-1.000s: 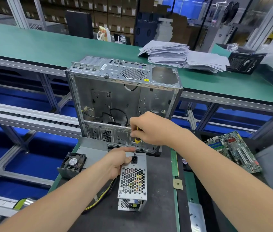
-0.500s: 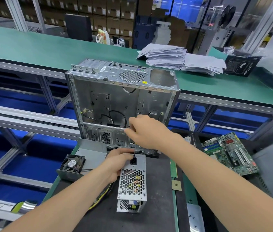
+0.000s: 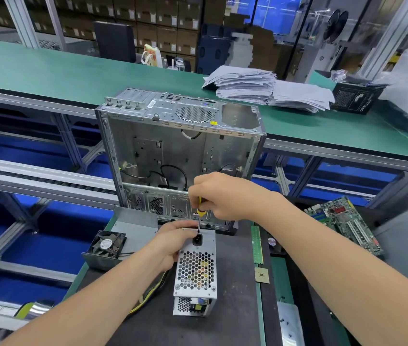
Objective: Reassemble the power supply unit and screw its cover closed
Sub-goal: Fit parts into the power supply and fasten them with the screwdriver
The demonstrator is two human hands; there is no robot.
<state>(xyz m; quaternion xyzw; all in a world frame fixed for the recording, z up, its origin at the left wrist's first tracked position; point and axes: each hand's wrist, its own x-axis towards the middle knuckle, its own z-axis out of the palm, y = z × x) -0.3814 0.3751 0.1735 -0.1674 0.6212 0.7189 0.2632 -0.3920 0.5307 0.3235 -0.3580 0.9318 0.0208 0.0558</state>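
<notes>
We see the power supply unit (image 3: 195, 268) lying on the dark table (image 3: 235, 315), about midway between its left and right edges, its perforated cover facing up and its far end close to the open computer case (image 3: 173, 151) that stands at the table's far edge. The left hand (image 3: 173, 243) comes in from the left and grips the unit's far left side, fingers curled against the metal by the black power socket. Above it, the right hand (image 3: 225, 196) is clamped on the yellow handle of a screwdriver (image 3: 200, 208), held nearly upright, with the tip down at the unit's far end just beside that socket and the left fingers. Yellow cables (image 3: 148, 295) trail from the unit's left side under the left forearm. A small fan (image 3: 108, 244) sits near the left edge; a memory stick (image 3: 257, 244) and a processor chip (image 3: 262, 275) lie to the right, and a motherboard (image 3: 345, 223) lies farther right.
</notes>
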